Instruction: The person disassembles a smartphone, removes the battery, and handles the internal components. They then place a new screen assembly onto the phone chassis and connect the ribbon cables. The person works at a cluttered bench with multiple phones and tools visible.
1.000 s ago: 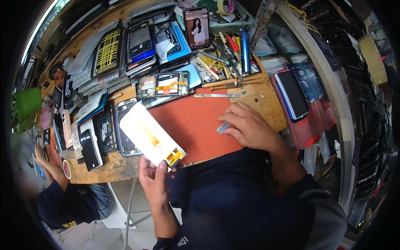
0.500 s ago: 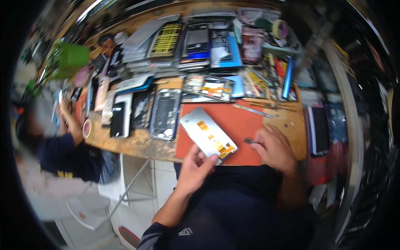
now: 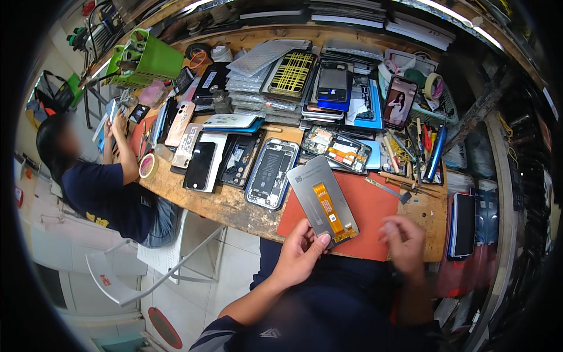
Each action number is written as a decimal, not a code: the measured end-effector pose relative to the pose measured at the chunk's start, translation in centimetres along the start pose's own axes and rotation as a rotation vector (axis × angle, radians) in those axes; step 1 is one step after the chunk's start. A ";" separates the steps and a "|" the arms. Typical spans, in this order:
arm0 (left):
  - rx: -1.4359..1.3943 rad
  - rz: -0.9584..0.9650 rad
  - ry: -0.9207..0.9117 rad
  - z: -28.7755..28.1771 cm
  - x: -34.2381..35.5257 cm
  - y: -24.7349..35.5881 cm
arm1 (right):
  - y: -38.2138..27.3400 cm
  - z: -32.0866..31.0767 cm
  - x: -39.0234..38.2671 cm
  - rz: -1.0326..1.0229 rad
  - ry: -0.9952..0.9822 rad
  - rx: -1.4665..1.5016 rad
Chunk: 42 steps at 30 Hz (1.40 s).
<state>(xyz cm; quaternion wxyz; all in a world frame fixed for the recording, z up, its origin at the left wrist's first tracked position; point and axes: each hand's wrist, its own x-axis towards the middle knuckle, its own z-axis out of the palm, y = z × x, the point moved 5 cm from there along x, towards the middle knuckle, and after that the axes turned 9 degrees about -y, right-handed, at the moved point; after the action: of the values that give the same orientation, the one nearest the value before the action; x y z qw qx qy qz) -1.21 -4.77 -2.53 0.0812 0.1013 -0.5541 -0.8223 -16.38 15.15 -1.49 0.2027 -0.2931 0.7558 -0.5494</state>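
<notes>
My left hand (image 3: 302,252) grips the lower end of a grey screen panel (image 3: 314,193), tilted with its back up and showing an orange flex cable (image 3: 328,208). My right hand (image 3: 403,240) is just right of it, slightly blurred, fingers loosely bent and apart, holding nothing I can see. A red-orange mat (image 3: 369,229) lies beneath both hands on the wooden bench. A small grey flat piece (image 3: 404,196) lies near the mat's upper right, by slim tools (image 3: 410,185). An opened phone (image 3: 270,173) lies left of the mat, another (image 3: 337,146) behind it.
A co-worker (image 3: 99,193) sits at left, hands (image 3: 117,126) on a thin object. Around the bench are phone stacks (image 3: 328,88), a green basket (image 3: 143,64), an upright phone (image 3: 399,102), tape (image 3: 148,166) and stacked devices (image 3: 463,223) at right. A folding chair (image 3: 108,276) stands lower left.
My right hand has let go of the small grey piece, now higher on the bench. The view has swung left. The panel stays in my left hand.
</notes>
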 end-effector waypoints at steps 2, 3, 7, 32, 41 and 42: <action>-0.028 -0.026 0.000 0.3 -0.2 -0.5 | 0.3 3.3 -0.7 0.081 -0.209 0.298; -0.040 -0.034 -0.008 0.3 -0.3 -0.8 | 0.4 4.7 -1.0 0.104 -0.280 0.457; 0.098 -0.216 -0.129 -0.6 -0.5 -1.9 | 0.8 6.0 -0.9 0.125 -0.356 0.640; 0.938 0.413 0.200 -18.2 16.7 22.0 | 1.7 5.4 -0.7 -0.185 0.053 0.219; 1.715 0.352 0.587 -21.9 25.1 28.5 | 0.6 4.6 -1.4 -0.229 0.061 0.142; 1.725 0.448 0.450 -20.5 25.2 27.7 | 0.4 4.5 -1.3 -0.234 0.059 0.130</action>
<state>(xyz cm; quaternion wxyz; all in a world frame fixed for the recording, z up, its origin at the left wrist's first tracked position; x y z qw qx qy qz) -19.72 -39.64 13.74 0.2408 0.1748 -0.9534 -0.0501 -12.63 12.90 -3.36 0.1335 -0.3494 0.6849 -0.6254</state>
